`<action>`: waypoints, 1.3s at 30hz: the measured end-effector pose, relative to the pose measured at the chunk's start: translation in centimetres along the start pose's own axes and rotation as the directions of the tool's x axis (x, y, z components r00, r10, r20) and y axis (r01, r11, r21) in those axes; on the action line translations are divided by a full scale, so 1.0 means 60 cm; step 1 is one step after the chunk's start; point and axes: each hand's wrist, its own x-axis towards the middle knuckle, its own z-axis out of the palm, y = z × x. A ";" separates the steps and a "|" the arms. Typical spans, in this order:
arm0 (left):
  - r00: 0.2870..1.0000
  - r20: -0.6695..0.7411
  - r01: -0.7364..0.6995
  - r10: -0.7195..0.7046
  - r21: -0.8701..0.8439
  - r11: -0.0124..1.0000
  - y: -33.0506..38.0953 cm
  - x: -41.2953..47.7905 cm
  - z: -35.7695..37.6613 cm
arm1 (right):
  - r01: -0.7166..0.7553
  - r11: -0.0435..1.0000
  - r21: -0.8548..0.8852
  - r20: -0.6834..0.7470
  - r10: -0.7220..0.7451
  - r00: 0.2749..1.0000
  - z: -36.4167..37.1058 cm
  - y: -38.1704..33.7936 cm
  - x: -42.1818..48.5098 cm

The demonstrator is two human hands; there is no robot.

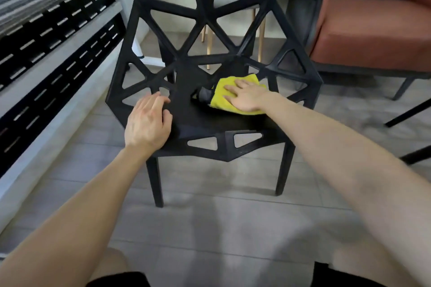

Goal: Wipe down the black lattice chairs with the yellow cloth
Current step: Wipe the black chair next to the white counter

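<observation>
The yellow cloth (220, 100) lies on the seat of the black lattice chair (205, 123), toward the back right. The right grip (245, 95) presses it down with flat, uncurled fingers, likely to rub the seat. The left grip (147, 121), relaxed and holding nothing, rests on the seat's left edge, probably steadying the chair. An orange armchair (373, 28) stands beside it.

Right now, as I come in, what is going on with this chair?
A person is wiping a black lattice chair. The right hand presses a yellow cloth flat on the seat, toward its back right part. The left hand rests on the left side of the seat, holding nothing. An orange armchair stands behind, to the right.
</observation>
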 end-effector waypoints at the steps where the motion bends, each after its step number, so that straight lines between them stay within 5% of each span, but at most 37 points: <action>1: 1.000 -0.007 0.002 -0.002 0.001 1.000 0.001 -0.003 -0.001 | -0.031 1.000 0.003 -0.025 0.031 0.999 0.002 -0.011 0.015; 5: 0.999 -0.041 -0.012 0.011 -0.012 1.000 0.001 0.000 -0.002 | 0.080 0.997 0.016 -0.107 -0.078 0.991 0.041 -0.043 -0.094; 9: 0.999 -0.037 0.006 -0.006 -0.013 1.000 0.002 -0.001 0.000 | 0.177 0.984 -0.021 -0.404 -0.170 0.899 0.100 0.022 -0.223; 11: 0.999 -0.034 -0.010 0.010 -0.017 1.000 0.005 -0.003 -0.001 | 0.004 1.000 0.005 -0.511 -0.001 0.860 0.111 0.058 -0.221; 14: 0.999 -0.038 -0.011 0.010 -0.020 1.000 0.008 0.002 -0.002 | -0.186 0.967 0.175 -0.674 0.255 0.693 0.144 -0.041 -0.204; 17: 0.999 -0.031 -0.026 0.026 -0.005 1.000 0.006 0.002 -0.003 | 0.039 0.997 0.066 -0.709 0.019 0.705 0.187 -0.171 -0.227; 20: 0.999 -0.017 -0.027 0.027 -0.001 1.000 0.006 0.002 -0.005 | 0.155 0.986 -0.055 -0.718 -0.147 0.680 0.182 -0.111 -0.232; 25: 0.999 -0.008 -0.038 0.038 0.001 0.999 0.009 0.002 -0.010 | -0.161 0.967 0.199 -0.758 0.256 0.599 0.185 0.092 -0.258; 28: 0.999 -0.009 -0.039 0.039 -0.006 0.999 0.007 0.002 -0.006 | -0.220 0.931 0.290 -0.758 0.364 0.541 0.192 0.004 -0.244; 32: 0.999 -0.020 -0.041 0.041 0.008 0.999 0.002 0.005 0.001 | 0.052 0.998 0.045 -0.738 -0.002 0.675 0.196 -0.199 -0.220; 35: 0.999 0.000 -0.051 0.051 0.009 0.999 0.001 0.004 -0.002 | 0.152 0.986 -0.070 -0.715 -0.156 0.681 0.188 -0.188 -0.209; 37: 0.999 0.009 -0.050 0.050 0.003 0.999 0.004 0.003 -0.005 | 0.151 0.988 -0.040 -0.727 -0.132 0.673 0.192 -0.118 -0.216; 39: 0.999 0.013 -0.051 0.051 -0.002 0.999 0.005 0.002 -0.007 | 0.002 0.998 0.060 -0.757 0.045 0.651 0.193 -0.018 -0.236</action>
